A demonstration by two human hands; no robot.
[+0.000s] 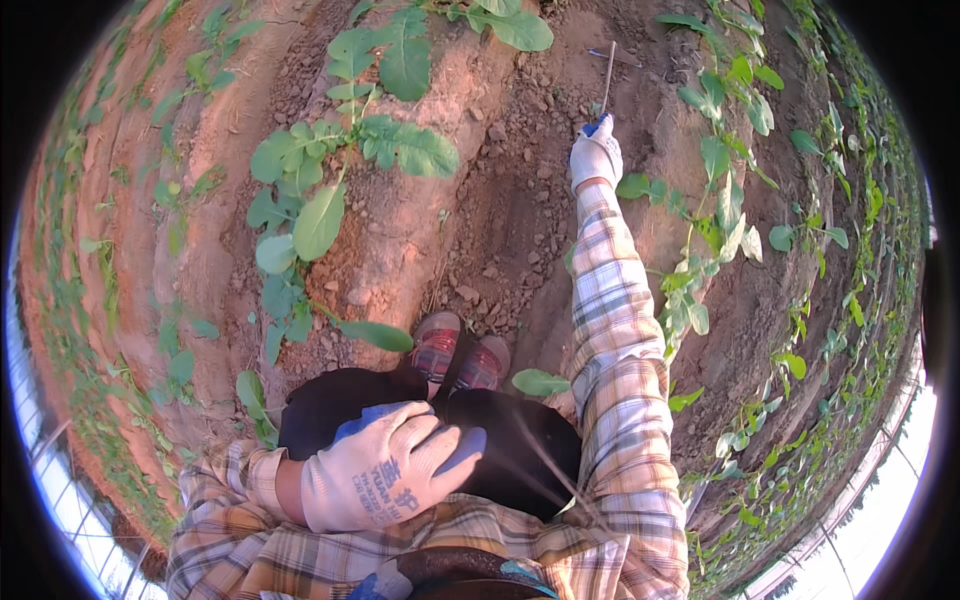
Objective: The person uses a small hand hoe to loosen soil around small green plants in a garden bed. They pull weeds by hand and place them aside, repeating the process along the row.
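Note:
My right hand (597, 152), in a white knit glove with blue coating, reaches far forward over the furrow. It is shut on the handle of a small hand hoe (609, 79). The hoe's thin dark blade lies at soil level, at the far end of the handle. Close to my body, my left hand (390, 469) wears a matching glove and rests over my dark-trousered knees. Its fingers are curled and the palm faces away, so I cannot tell whether anything is in it. Crumbly brown soil (517, 202) fills the furrow between the hands.
A lobed-leaf plant row (319, 221) stands left of the furrow. Another leafy row (720, 202) runs close along my right arm. My shoes (436, 346) are in the furrow. More crop rows curve along both sides, with a framed translucent wall (847, 544) at the lower right.

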